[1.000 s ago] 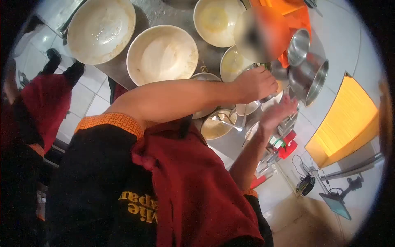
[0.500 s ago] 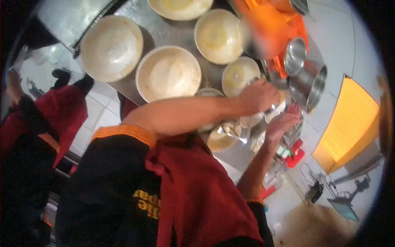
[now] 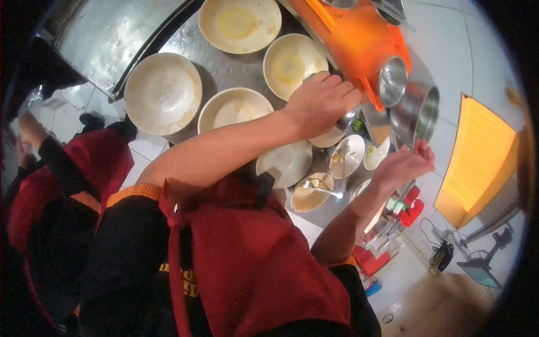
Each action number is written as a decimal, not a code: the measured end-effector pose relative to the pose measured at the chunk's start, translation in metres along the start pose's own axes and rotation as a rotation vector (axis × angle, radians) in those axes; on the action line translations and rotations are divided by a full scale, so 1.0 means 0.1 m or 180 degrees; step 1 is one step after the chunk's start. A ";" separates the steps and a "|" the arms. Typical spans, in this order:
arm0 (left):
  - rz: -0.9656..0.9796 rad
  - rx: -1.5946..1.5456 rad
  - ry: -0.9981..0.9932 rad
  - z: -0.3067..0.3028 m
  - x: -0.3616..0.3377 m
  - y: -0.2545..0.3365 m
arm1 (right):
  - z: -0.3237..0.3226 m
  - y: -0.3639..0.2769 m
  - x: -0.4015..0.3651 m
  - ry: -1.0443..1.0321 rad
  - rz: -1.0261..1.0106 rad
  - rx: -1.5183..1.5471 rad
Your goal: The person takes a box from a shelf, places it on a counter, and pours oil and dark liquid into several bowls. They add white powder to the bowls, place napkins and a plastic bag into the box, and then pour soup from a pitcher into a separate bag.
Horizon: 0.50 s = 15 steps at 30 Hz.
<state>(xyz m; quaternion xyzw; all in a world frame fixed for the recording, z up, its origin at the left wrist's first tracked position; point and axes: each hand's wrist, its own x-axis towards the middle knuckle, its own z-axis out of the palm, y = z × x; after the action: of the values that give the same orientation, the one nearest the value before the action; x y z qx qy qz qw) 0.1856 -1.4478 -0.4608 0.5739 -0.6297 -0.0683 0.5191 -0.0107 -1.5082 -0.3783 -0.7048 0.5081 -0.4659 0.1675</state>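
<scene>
Nearest, a red apron (image 3: 264,264). Just beyond, right hand (image 3: 401,165) raised beside small bowls (image 3: 348,157), fingertips drawn together; too small to tell if anything is pinched. Close by, a spoon (image 3: 320,190) resting in a sauce bowl (image 3: 306,199). Farther, left hand (image 3: 320,104) closed over a metal cup (image 3: 347,119) above the worktop (image 3: 224,70), among wide bowls (image 3: 163,92). Beyond, an orange tub (image 3: 359,39) and steel pots (image 3: 415,115).

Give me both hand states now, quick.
Left hand: closed on a metal utensil.
Right hand: fingers loosely together; open or holding cannot be told.
</scene>
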 end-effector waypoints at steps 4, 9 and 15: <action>0.0245 -0.0231 0.0183 0.01 0.13 -0.09 | 0.69 -0.25 -0.39 -0.0885 0.0499 -0.1123; 0.0335 -0.0902 0.0038 0.04 0.23 -0.35 | 0.68 0.07 -0.16 -0.0933 -0.0106 -0.0625; 0.0152 -0.0936 -0.0097 0.04 0.19 -0.27 | 0.72 -0.23 -0.16 -0.0982 0.0107 -0.0629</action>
<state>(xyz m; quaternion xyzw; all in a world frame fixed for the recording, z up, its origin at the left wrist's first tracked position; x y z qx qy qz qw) 0.2034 -1.4737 -0.4703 0.4754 -0.6342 -0.1561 0.5894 0.0611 -1.5013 -0.4070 -0.7723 0.5313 -0.2973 0.1811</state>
